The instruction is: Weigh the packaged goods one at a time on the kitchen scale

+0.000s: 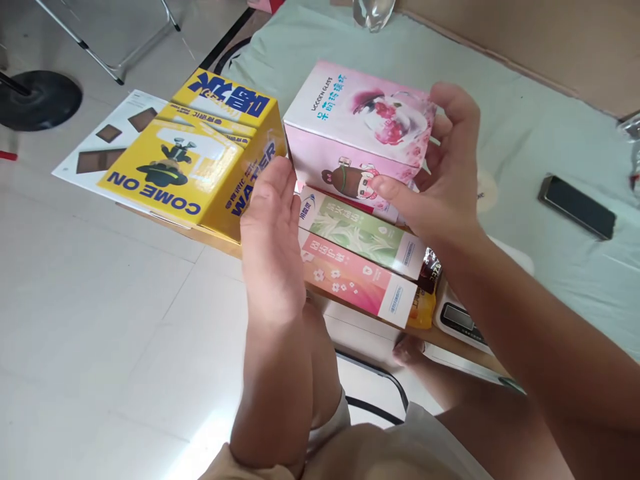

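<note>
A pink glass-cup box (357,127) printed "WOODEN GLASS" sits at the table's front side. My right hand (447,167) grips its right end, thumb on the front face and fingers behind the right edge. My left hand (273,233) is held edge-on with fingers straight, between the yellow box (193,147) and the left ends of two slim cartons. Its fingertips are near the pink box's lower left corner; whether they touch it I cannot tell. The green carton (360,230) lies just in front of the pink box, and the pink-orange carton (350,277) lies before that.
A white digital scale (460,317) and an orange packet (423,310) are by the front edge, partly hidden. A phone (577,207) lies at right on the green cloth (525,127). Behind stands a clear container (373,13). A white printed sheet (107,143) sticks out beyond the yellow box.
</note>
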Tool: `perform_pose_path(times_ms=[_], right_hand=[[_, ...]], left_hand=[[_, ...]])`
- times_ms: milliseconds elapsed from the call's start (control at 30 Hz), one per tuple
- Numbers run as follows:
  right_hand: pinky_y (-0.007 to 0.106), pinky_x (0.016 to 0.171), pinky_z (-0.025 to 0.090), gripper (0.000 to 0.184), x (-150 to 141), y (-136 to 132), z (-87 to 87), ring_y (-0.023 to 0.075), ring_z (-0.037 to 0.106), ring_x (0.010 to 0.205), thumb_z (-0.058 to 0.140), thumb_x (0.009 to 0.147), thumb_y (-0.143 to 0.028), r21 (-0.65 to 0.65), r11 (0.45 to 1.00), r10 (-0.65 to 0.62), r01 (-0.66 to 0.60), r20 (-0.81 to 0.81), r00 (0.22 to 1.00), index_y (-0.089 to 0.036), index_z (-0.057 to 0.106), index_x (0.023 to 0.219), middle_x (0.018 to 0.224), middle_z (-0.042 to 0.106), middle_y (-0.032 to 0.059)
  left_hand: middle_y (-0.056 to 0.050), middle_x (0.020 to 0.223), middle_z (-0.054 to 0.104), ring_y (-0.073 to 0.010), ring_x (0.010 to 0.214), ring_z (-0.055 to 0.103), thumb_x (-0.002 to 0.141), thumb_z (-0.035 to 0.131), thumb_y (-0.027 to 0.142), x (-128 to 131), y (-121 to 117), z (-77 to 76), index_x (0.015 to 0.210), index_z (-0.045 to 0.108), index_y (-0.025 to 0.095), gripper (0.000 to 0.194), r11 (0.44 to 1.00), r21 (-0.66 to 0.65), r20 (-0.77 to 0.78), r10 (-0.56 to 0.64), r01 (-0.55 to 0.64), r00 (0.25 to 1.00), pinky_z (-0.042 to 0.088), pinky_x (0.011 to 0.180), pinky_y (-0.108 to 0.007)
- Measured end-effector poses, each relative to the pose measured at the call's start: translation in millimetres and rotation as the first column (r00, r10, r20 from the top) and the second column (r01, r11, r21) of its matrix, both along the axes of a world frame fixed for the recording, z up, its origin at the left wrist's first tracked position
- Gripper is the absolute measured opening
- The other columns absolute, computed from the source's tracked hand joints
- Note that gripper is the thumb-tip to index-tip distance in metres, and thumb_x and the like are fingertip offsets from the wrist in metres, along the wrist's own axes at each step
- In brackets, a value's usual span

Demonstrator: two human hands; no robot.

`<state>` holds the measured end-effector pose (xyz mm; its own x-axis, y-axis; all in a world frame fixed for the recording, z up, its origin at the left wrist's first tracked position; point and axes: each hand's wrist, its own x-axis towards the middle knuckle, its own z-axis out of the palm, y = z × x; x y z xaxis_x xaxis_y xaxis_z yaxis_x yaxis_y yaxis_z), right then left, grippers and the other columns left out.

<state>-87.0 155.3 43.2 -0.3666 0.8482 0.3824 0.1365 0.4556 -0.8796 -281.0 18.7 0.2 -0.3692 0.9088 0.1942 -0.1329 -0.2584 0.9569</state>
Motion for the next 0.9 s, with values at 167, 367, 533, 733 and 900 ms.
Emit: perform_pose_path(times_ms=[167, 367, 533, 733, 900], right_hand=[[0.048, 0.106, 0.063, 0.090, -9, 4, 2.0, 0.0260, 0.062, 0.130, 0.096, 0.061, -0.039, -0.056, 0.998, 0.033, -0.031, 0.042, 0.999, -0.042, 0.052, 0.139, 0.149, 0.052, 0.0042], [0.054, 0.116, 0.056, 0.094, -5, 5, 2.7, 0.0285, 0.059, 0.136, 0.097, 0.058, -0.037, -0.056, 0.996, 0.072, -0.066, 0.111, 0.991, -0.046, 0.055, 0.142, 0.154, 0.051, 0.0009], [0.059, 0.128, 0.042, 0.057, 44, -31, 16.8, 0.0281, 0.054, 0.148, 0.079, 0.080, -0.060, 0.010, 1.000, -0.023, 0.023, -0.024, 0.999, -0.052, 0.065, 0.135, 0.147, 0.060, -0.0065], [0.043, 0.044, 0.037, 0.025, 135, -86, 4.8, 0.0221, 0.049, 0.048, 0.076, 0.072, -0.059, -0.047, 0.874, -0.470, 0.484, -0.339, 0.815, -0.034, 0.078, 0.073, 0.057, 0.056, 0.0015], [0.028, 0.041, 0.007, 0.040, 204, -105, -24.7, 0.0092, 0.018, 0.038, 0.072, 0.067, -0.035, -0.181, 0.798, -0.600, 0.574, -0.328, 0.730, -0.024, 0.042, 0.044, 0.042, 0.023, -0.0054]], left_hand=[[0.011, 0.171, 0.047, -0.0232, 0.168, 0.030, 0.104, 0.041, 0.071, 6, -1, -1.4, 0.149, 0.057, 0.048, 0.053, 1.000, -0.009, -0.024, 0.001, -0.001, 1.000, 0.040, 0.136, -0.041], [0.008, 0.167, 0.052, -0.0278, 0.165, 0.037, 0.101, 0.045, 0.075, 7, 4, -8.8, 0.146, 0.060, 0.045, 0.056, 0.996, 0.007, -0.041, 0.093, -0.093, 0.995, 0.041, 0.134, -0.044], [0.010, 0.156, 0.062, -0.0276, 0.161, 0.043, 0.090, 0.061, 0.081, 16, 3, 13.4, 0.132, 0.070, 0.045, 0.057, 0.990, -0.036, 0.074, 0.142, -0.139, 0.987, 0.045, 0.129, -0.043], [-0.003, 0.102, 0.074, -0.0226, 0.105, 0.068, 0.089, 0.070, 0.044, 75, 3, 70.9, 0.095, 0.081, 0.027, 0.021, 0.973, 0.145, 0.183, 0.150, -0.178, 0.972, 0.056, 0.090, -0.036], [-0.003, 0.074, 0.058, -0.0199, 0.072, 0.055, 0.100, 0.065, 0.043, 151, 5, 79.7, 0.078, 0.066, 0.027, 0.027, 0.972, 0.144, -0.026, -0.185, 0.186, 0.982, 0.047, 0.069, -0.037]])
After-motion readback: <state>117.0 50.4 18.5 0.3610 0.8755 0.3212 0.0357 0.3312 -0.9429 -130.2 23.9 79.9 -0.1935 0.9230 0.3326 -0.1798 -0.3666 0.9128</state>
